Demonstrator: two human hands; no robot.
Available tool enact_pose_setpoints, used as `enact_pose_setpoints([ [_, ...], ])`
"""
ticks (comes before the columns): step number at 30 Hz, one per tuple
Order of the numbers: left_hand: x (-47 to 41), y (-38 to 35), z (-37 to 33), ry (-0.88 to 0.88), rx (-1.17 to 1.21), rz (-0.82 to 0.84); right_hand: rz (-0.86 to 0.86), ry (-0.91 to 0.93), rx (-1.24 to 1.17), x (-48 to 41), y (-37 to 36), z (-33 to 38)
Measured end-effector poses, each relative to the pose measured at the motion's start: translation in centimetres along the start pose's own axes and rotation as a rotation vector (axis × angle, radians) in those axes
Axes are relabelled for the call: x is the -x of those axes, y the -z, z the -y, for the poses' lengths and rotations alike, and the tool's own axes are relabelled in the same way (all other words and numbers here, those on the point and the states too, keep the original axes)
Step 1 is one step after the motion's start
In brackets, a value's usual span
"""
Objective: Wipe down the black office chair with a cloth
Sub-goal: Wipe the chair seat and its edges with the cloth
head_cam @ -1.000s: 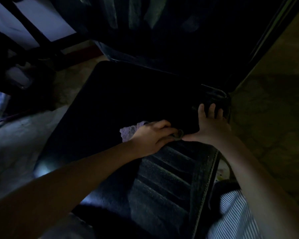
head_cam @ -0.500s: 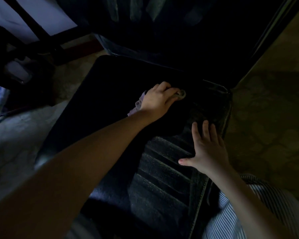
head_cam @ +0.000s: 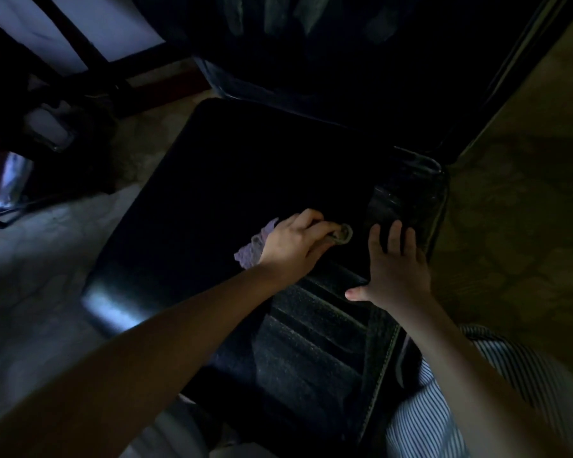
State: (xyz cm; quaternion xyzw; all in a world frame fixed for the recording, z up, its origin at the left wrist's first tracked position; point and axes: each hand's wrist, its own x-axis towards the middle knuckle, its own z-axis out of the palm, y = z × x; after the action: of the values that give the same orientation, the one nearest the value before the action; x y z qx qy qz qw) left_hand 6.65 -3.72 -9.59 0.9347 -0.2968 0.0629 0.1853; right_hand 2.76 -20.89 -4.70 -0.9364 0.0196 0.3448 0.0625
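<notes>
Wiping is proceeding on the black office chair, at the middle of its seat. The left hand is pressing a lilac cloth onto the seat, fingers curled and clamped on the bunched fabric. The right hand is lying flat just right of it, fingers apart, holding nothing, apparently bracing the chair. Judgement: the ribbed near panel and the far backrest are probably awaiting passes. The next stroke is calling for firm, even pressure.
</notes>
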Motion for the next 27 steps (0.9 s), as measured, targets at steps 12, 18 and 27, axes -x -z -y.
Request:
enact_pose_setpoints([
  [12,7.3,1.7,-2.2,0.033,0.195,0.109,-0.088,0.073,-0.114,1.8,-0.7,-1.0],
  [18,3.6,2.2,-1.0,0.060,-0.014,-0.072,-0.072,0.152,-0.095,5.9,-4.3,0.6],
  [27,2.2,0.4,-1.6,0.123,-0.054,-0.013,-0.069,0.072,-0.103,5.8,-6.0,1.9],
])
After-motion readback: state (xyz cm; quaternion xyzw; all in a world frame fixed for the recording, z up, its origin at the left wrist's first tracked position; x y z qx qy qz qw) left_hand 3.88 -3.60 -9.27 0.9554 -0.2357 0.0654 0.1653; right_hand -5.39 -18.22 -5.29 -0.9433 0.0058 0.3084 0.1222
